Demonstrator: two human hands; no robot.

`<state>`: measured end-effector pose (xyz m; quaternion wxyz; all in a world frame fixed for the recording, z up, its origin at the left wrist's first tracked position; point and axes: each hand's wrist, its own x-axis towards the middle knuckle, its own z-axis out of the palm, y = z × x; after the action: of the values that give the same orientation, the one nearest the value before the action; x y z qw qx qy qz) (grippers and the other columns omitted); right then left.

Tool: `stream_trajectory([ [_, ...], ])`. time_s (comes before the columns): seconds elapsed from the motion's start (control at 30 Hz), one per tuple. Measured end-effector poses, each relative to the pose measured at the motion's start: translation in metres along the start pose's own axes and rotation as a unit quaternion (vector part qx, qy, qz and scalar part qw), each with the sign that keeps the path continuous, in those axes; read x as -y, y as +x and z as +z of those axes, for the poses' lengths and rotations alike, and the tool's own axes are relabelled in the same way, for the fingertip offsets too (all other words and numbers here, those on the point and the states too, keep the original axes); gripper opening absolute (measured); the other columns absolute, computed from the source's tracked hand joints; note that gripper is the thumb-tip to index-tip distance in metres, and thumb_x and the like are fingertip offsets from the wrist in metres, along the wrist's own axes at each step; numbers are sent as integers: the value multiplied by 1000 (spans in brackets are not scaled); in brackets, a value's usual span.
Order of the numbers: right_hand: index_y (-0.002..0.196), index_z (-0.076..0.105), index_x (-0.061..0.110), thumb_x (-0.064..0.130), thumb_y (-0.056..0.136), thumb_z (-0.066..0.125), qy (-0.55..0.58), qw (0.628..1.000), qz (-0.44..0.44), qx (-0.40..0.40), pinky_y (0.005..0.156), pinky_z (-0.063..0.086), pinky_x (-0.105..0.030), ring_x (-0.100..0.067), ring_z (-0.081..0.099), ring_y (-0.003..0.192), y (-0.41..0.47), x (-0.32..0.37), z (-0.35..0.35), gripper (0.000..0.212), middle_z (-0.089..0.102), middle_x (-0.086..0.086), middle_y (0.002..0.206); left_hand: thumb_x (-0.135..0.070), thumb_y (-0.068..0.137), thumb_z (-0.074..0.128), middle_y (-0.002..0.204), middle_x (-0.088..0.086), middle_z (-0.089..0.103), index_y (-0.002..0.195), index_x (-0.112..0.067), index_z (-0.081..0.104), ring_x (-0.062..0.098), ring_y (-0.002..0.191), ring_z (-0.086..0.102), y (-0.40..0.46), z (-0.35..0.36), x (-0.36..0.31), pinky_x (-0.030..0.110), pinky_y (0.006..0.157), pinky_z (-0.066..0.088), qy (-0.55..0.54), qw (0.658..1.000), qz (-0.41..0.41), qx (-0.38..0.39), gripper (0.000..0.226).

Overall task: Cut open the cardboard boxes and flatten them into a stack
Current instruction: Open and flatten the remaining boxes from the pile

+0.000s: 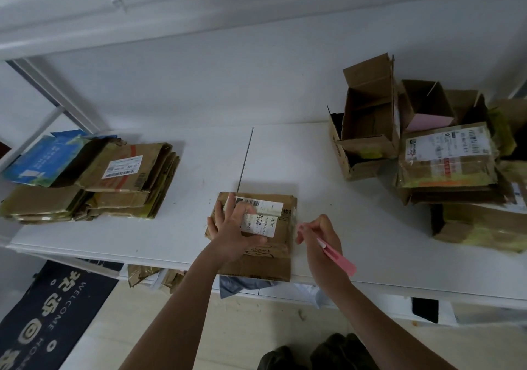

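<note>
A brown cardboard box with a white shipping label lies flat at the front edge of the white table. My left hand rests on top of it with fingers spread, pressing down on the label. Just right of the box, my right hand grips a pink box cutter, its handle pointing back toward me. A stack of flattened boxes lies at the table's left end. A pile of uncut boxes fills the right end, some with open flaps.
A blue printed package lies on the left stack. Below the table sit cardboard scraps and a grey bag. A dark welcome mat lies on the floor at the left. My shoes show at the bottom.
</note>
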<state>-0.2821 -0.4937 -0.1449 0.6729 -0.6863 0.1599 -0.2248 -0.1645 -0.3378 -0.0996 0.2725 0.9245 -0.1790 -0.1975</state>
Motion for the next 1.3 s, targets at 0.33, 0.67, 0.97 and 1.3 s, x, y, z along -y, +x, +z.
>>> stream_trajectory([
  [0.33, 83, 49, 16, 11, 97, 51, 15, 998, -67, -8, 62, 52, -25, -19, 59, 61, -20, 4, -15, 15, 59, -6, 70, -33, 77, 80, 163, -12, -11, 101, -48, 44, 21, 147, -25, 2, -1, 8, 47, 115, -19, -8, 1000, 10, 13, 46],
  [0.67, 132, 48, 21, 27, 92, 60, -632, 761, -16, 147, 101, 42, -26, -16, 52, 111, 58, -34, -93, 42, 60, 0, 120, -63, 63, 80, 159, 8, 5, 151, -28, 6, 37, 147, 11, -13, 13, 12, 57, 117, 24, -131, 961, -195, -142, 121],
  [0.97, 147, 42, 26, 27, 101, 49, -293, 927, -85, 216, 107, 34, -27, -11, 39, 134, 90, 25, 5, 46, 45, 6, 147, -28, 72, 87, 141, 18, 40, 152, -18, 9, 38, 126, 47, -19, 3, 8, 55, 102, 48, -430, 822, -336, -167, 112],
  [1.3, 125, 54, 30, 56, 93, 49, -430, 860, -89, 259, 63, 46, -22, -8, 62, 89, 37, 35, 67, 41, 65, 12, 114, -13, 85, 76, 104, 11, 72, 115, -16, 57, 30, 86, 73, -30, -30, 42, 48, 68, 62, -433, 847, -264, -158, 36],
])
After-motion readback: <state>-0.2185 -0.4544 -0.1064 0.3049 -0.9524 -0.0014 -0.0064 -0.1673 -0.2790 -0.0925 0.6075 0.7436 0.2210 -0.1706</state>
